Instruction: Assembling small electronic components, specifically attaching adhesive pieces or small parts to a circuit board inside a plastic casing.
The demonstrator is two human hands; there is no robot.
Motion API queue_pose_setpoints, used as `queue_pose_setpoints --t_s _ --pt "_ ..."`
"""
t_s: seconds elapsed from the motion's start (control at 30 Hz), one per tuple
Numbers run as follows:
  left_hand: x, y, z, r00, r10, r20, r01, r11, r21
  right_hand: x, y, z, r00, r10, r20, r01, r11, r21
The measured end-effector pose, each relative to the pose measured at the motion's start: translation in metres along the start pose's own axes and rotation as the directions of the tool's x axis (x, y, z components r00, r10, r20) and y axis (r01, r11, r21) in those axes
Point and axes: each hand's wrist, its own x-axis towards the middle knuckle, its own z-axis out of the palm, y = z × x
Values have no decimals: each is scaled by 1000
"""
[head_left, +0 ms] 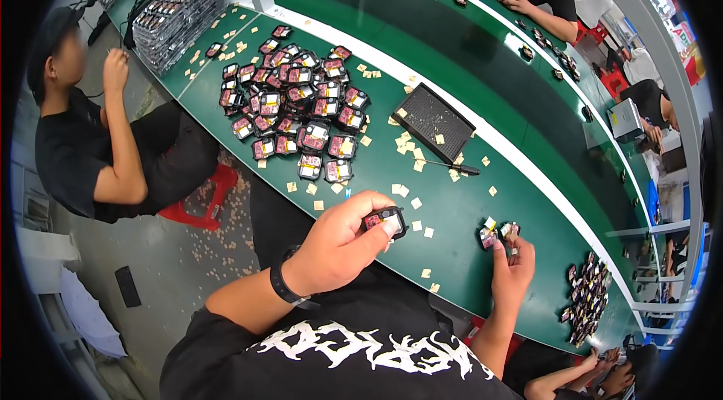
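Nearest, the left hand (335, 245) is curling upward, wrist banded in black, thumb and fingers pinching one small black rectangular casing (385, 221) with a reddish label, holding it above the near edge of the smooth green tabletop (452, 212). To the right, the right hand (512, 272) is reaching forward, fingertips pressing together on two more small casings (497, 234) lying on the tabletop. Small pale square pads (416, 204) are lying scattered about, too many to count. Farther, one black perforated tray (433, 123) is sitting tilted, a thin black tool (452, 167) just beside it. Far left, a heap of several dozen glossy labelled casings (297, 102) is spreading out.
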Motion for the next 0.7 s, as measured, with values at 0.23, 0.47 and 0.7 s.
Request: queue_pose_setpoints --t_s 0.23,0.47,0.7 --pt "-8 10 -11 986 159 58 -157 987 -36 3 -26 6 984 -138 116 161 963 -217" --pt "-14 12 -11 937 345 47 -343 888 307 1 -22 1 986 -61 153 94 971 -218" --pt "-18 15 -10 928 364 86 -366 837 408 2 -27 2 904 -428 12 421 883 -207"
